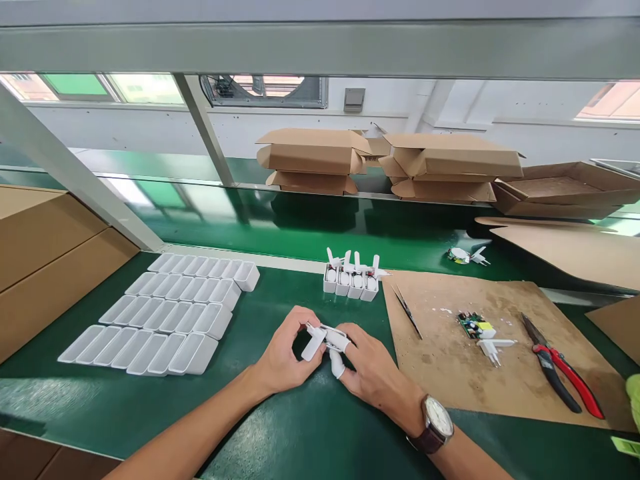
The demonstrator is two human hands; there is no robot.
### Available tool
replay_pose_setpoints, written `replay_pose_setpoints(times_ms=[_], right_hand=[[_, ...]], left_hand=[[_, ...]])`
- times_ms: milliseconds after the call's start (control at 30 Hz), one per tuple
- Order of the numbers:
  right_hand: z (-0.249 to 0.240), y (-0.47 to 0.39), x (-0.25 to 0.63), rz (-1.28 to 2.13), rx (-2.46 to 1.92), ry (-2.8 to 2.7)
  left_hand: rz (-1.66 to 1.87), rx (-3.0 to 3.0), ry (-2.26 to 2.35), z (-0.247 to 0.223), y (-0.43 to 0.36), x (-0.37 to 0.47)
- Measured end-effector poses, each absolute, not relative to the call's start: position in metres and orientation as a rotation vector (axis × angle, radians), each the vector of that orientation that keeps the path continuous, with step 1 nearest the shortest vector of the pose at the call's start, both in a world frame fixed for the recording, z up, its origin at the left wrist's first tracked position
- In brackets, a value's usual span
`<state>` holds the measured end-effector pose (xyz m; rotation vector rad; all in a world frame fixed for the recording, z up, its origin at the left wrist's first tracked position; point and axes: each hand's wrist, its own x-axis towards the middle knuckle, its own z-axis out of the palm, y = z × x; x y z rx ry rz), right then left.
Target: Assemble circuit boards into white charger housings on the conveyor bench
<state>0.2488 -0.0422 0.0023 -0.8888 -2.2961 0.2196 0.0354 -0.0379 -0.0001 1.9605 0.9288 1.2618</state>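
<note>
Close to the middle of the green table, my left hand (286, 357) and my right hand (374, 368) are closed around a white plastic casing with a flat prong-like piece (313, 343) sticking out of it. The left hand pinches it from the left. White finger covers sit on the thumb and a finger of my right hand, which grips the other side; the fingers hide much of the casing. Just beyond the hands stands a short row of white casings (356, 288) with white plug pieces and parts poking out of their tops.
Several rows of open white casings (199, 360) lie at left. On a brown board (430, 383) at right are tweezers (409, 312), a circuit board with a white plug (475, 327) and red-black pliers (555, 367). Cardboard boxes (315, 157) stand behind the green belt (300, 227).
</note>
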Motion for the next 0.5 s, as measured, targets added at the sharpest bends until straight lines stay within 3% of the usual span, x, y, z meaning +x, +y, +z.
replay_pose_setpoints(times_ms=[500], right_hand=[[-0.0010,-0.0443,0.2525,0.430,-0.855,-2.143]], left_hand=[[1.220,1.928,0.932,-0.0008,-0.0376,0.0341]])
